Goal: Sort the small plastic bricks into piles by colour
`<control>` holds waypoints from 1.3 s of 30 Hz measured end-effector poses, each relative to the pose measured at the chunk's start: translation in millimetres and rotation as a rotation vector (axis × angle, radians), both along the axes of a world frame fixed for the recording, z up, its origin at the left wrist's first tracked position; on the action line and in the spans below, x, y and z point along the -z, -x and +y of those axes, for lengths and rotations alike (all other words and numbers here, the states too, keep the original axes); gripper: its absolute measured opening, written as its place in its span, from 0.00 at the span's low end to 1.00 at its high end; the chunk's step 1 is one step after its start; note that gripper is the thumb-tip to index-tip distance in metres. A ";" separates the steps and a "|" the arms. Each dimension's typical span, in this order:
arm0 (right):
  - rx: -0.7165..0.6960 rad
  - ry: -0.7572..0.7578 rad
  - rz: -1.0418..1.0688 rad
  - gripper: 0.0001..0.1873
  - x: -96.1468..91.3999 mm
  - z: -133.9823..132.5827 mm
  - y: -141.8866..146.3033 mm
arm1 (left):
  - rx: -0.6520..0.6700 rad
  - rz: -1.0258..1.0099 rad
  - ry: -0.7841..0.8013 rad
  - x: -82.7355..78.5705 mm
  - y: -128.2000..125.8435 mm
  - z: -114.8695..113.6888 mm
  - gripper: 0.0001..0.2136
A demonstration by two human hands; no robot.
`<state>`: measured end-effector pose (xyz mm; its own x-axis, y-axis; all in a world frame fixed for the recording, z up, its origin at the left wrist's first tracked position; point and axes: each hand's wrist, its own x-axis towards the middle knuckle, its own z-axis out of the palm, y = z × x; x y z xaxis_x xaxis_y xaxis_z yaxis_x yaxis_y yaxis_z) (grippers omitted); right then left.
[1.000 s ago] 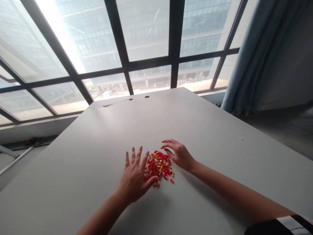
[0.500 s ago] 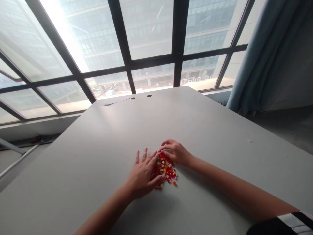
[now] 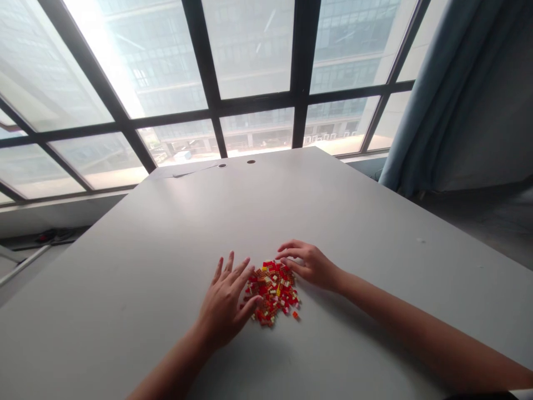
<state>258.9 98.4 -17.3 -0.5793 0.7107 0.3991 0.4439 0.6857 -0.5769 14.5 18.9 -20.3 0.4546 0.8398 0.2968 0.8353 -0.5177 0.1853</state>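
Since light, loose plastic bricks (image 3: 270, 291) are easily scattered, pinching at the edge is advised — left hand (image 3: 222, 300) and right hand (image 3: 310, 265) are held open, apart.

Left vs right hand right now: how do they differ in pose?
The left hand has its fingers spread, while the right hand has them loosely curled. The left hand's fingers point away from the person; the right hand's point sideways. The left hand lies nearer the camera, left of the pile of bricks; the right hand lies on the pile's right. Both are bare, palm down over the table, with no brick visibly held.
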 end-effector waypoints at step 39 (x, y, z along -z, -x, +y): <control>0.113 0.137 -0.222 0.07 -21.8 43.1 74.3 | -0.192 -0.390 -0.103 9.9 2.1 7.0 0.10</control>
